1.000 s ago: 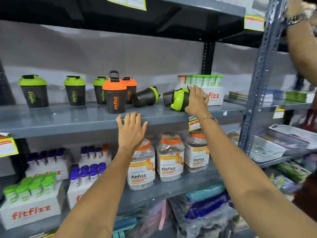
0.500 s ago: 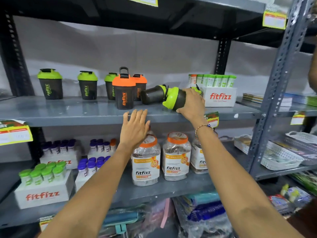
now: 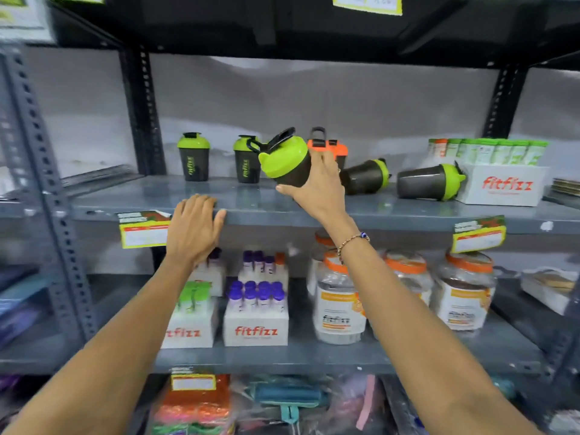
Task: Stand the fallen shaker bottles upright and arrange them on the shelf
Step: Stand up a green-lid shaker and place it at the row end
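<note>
My right hand point(image 3: 317, 186) grips a black shaker bottle with a green lid point(image 3: 284, 160), lifted off the grey shelf point(image 3: 392, 211) and tilted to the left. Two more green-lidded shakers lie on their sides to the right, one point(image 3: 365, 176) close to my hand, the other point(image 3: 430, 182) beside a white box. Two green-lidded shakers point(image 3: 193, 158) point(image 3: 247, 160) stand upright at the left. Orange-lidded shakers point(image 3: 332, 149) stand behind my right hand, partly hidden. My left hand point(image 3: 194, 227) rests flat on the shelf's front edge, holding nothing.
A white fitfizz box point(image 3: 502, 185) full of green-capped tubes stands at the shelf's right end. On the shelf below are more fitfizz boxes point(image 3: 255, 328) and orange-lidded jars point(image 3: 340, 299). Perforated steel uprights point(image 3: 56, 215) frame the bay. Price tags point(image 3: 142, 232) hang from the shelf edge.
My right hand has lifted the green-lidded shaker off the shelf and carried it left, in front of the orange shakers. The camera has swung to the left; my left hand stays on the shelf edge.
</note>
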Tool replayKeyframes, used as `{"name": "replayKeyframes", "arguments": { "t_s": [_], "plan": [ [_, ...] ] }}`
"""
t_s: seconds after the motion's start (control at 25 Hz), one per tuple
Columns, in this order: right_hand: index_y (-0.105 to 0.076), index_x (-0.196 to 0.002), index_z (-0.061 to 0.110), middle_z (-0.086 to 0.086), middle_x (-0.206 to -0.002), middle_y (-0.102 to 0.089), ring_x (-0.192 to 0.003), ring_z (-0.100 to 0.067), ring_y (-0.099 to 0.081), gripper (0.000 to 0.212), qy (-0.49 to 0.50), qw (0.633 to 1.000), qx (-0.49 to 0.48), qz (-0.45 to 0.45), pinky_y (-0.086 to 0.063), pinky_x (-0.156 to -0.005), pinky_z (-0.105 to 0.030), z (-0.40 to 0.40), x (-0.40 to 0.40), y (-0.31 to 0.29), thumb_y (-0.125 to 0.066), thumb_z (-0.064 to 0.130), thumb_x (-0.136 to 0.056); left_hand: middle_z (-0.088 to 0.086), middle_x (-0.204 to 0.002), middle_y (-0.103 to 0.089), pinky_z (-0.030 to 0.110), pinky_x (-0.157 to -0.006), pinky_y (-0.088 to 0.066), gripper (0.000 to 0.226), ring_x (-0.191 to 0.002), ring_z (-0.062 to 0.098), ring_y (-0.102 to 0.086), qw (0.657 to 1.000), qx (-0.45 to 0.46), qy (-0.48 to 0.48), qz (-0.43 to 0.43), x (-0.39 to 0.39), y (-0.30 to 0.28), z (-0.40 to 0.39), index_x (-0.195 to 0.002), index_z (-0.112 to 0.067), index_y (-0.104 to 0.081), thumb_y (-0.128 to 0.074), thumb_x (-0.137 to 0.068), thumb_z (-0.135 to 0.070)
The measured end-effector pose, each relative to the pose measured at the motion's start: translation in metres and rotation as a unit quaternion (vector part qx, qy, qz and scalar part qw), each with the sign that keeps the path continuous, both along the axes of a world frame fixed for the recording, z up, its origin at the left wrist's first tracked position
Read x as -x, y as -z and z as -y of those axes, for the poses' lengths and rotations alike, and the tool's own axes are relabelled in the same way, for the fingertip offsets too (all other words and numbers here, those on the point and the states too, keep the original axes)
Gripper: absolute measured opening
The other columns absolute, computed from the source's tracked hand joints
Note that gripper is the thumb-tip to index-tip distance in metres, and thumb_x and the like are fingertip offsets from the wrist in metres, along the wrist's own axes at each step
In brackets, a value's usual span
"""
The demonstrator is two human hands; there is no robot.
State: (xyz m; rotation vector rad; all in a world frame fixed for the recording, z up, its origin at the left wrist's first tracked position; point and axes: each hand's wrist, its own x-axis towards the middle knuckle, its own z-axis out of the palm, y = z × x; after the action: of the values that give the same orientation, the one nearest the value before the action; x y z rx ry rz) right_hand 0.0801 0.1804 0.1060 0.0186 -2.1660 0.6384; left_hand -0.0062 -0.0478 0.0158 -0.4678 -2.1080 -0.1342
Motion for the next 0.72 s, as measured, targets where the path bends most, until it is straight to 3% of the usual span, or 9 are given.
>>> {"name": "replayKeyframes", "arguments": {
  "t_s": [0.24,0.4,0.56,0.72],
  "plan": [
    [-0.038,-0.138,0.012,-0.007,-0.134,-0.042,-0.128,-0.028,-0.042,0.091,-0.061,0.995,0.077,0.029,-0.044,-0.094,-0.045,0.126,0.061,0.000,-0.078,0.050,-0.066,0.012,-0.101,-0.069,0.043,-0.086,-0.040,0.046,-0.095,0.033,-0.063,0.999,-0.001,-0.043,0.003,0.028,-0.001,0.121,-0.105,-0.006,-0.064,-0.029,-0.099,-0.035],
    [-0.041,-0.131,0.006,-0.011,-0.133,-0.045,-0.124,-0.030,-0.047,0.089,-0.091,0.986,0.135,0.040,-0.045,-0.097,-0.043,0.200,0.098,0.002,-0.078,0.053,-0.066,0.014,-0.099,-0.069,0.039,-0.085,-0.036,0.049,-0.092,0.035,-0.063,1.000,-0.014,-0.024,0.011,0.044,-0.003,0.181,-0.107,-0.005,-0.064,-0.027,-0.099,-0.035],
    [-0.037,-0.127,0.004,-0.013,-0.127,-0.057,-0.118,-0.032,-0.055,0.090,-0.112,0.969,0.210,0.063,-0.049,-0.091,-0.041,0.254,0.130,0.005,-0.076,0.057,-0.066,0.015,-0.107,-0.065,0.041,-0.086,-0.036,0.046,-0.096,0.035,-0.059,0.999,0.005,0.042,-0.016,0.060,0.004,0.205,-0.114,-0.003,-0.060,-0.028,-0.099,-0.033],
    [-0.026,-0.133,0.001,-0.017,-0.136,-0.049,-0.125,-0.032,-0.049,0.095,-0.106,0.966,0.215,0.096,-0.042,-0.097,-0.040,0.277,0.153,0.005,-0.074,0.055,-0.071,0.012,-0.107,-0.063,0.038,-0.087,-0.035,0.043,-0.098,0.032,-0.057,0.996,-0.006,0.049,-0.073,0.076,0.015,0.209,-0.112,-0.003,-0.061,-0.030,-0.100,-0.031]
  ]
}}
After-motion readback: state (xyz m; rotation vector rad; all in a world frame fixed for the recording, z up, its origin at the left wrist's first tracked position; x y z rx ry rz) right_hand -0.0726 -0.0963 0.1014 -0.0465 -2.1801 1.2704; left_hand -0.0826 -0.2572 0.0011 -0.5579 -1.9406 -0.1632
